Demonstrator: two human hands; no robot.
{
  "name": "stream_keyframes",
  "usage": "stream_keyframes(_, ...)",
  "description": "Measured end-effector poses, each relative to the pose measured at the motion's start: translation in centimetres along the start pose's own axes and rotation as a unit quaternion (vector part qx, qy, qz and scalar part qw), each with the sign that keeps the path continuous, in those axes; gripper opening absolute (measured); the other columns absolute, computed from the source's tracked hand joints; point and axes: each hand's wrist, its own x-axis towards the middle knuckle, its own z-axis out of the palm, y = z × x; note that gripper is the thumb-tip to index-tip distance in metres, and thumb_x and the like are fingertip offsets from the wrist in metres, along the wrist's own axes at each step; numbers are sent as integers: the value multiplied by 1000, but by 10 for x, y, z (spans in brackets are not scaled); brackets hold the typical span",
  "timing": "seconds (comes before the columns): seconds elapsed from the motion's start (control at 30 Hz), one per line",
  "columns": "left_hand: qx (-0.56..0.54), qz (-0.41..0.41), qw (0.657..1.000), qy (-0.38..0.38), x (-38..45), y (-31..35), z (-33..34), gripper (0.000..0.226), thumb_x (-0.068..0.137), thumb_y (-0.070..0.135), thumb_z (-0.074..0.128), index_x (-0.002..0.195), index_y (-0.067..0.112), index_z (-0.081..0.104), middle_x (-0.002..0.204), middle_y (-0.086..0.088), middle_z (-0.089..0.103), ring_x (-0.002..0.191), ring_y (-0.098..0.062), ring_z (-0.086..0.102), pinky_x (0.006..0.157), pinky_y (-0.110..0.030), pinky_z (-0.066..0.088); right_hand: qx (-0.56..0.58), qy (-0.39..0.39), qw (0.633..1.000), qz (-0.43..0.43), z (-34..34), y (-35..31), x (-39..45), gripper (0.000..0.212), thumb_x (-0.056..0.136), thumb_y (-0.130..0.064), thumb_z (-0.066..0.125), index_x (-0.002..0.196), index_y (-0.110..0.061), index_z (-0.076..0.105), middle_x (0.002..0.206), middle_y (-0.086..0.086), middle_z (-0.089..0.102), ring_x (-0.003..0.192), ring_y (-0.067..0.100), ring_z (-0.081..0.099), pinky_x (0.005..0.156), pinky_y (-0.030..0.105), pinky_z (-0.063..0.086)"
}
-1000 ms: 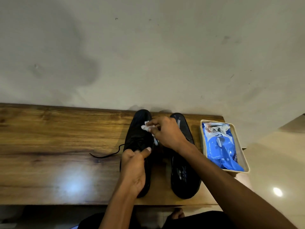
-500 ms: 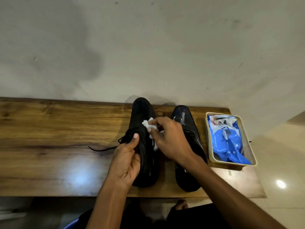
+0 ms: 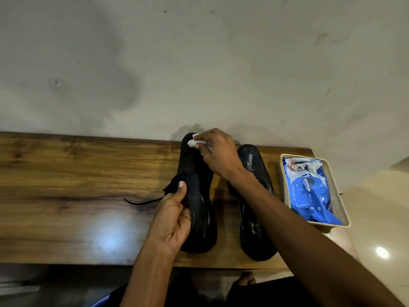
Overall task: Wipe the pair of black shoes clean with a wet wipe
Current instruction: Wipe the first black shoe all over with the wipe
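- Head view: left hand (image 3: 171, 220) grips the left black shoe (image 3: 199, 196) near the tabletop's (image 3: 66, 185) front edge.
- Right hand (image 3: 218, 154) pinches a crumpled white wipe (image 3: 194, 142) on its toe.
- Right shoe (image 3: 254, 207) stands beside it, glossy; stained grey wall (image 3: 199, 63) behind.

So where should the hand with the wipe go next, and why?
Probably back down the shoe toward the laces. The right hand pinches the wet wipe at the very toe tip of the left shoe, so no shoe is left ahead, and the left hand steadies its middle.
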Motion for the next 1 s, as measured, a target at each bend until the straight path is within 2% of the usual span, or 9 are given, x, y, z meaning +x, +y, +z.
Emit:
stream_keyframes(0.13,-7,-2,1000,8,5,1,-5,32,101,20,51,122,-1,61,92,-17,74,77,-23,72,69,-34,61,6,-1,1000,4,0,-3,-12,26,97,-23,64,119,-13,72,110,11,66,102,24,62,84,27,44)
stream_keyframes(0.23,-18,-12,1000,-6,4,5,-8,29,103,24,49,110,1,65,89,-17,76,74,-25,75,63,-36,63,44,0,999,1,-4,-12,-58,27,98,-22,62,124,-16,69,113,4,62,104,15,58,87,21,44)
stream_keyframes(0.33,-32,-8,999,-17,1,6,-9,30,104,23,46,109,2,66,89,-17,77,74,-24,77,56,-33,62,92,-22,996,-5,-6,-21,-97,33,100,-23,59,133,-21,63,117,-3,58,108,7,56,92,21,48)
stream_keyframes(0.4,-35,-14,999,-13,0,6,-9,30,104,24,46,109,3,66,87,-17,77,72,-23,77,55,-32,62,92,-15,995,-20,-4,-21,-100,34,99,-21,60,133,-20,64,117,-3,58,108,7,56,92,20,48)
stream_keyframes(0.5,-33,-36,999,5,-1,6,-7,29,103,24,48,101,2,66,79,-16,76,67,-23,75,57,-33,62,45,13,999,-23,-1,-15,-72,32,97,-19,64,129,-16,68,110,1,60,100,11,56,83,15,44)
stream_keyframes(0.57,-20,-49,999,10,-1,5,-6,29,102,25,50,107,1,65,84,-17,75,79,-26,72,69,-35,61,12,27,999,-18,2,-9,-42,31,96,-18,65,127,-14,69,108,5,61,97,15,57,82,15,40)
stream_keyframes(0.67,-3,-49,999,13,2,5,-8,29,101,26,52,108,1,66,84,-16,76,86,-27,68,65,-35,61,-10,24,1000,-12,7,2,1,30,97,-21,63,126,-15,70,111,9,62,101,21,59,85,24,46)
stream_keyframes(0.8,-19,-53,998,5,5,7,-11,28,101,25,52,101,1,67,80,-17,76,69,-25,74,61,-37,61,-16,0,1000,-11,13,6,29,30,98,-26,62,125,-17,70,114,9,67,105,22,60,89,30,49)
stream_keyframes(1.0,-31,-55,998,6,5,9,-9,28,101,24,52,96,0,67,76,-16,76,61,-22,74,56,-36,61,-1,33,999,6,9,-4,-11,26,95,-14,61,119,-16,72,112,8,66,103,20,61,83,20,40)
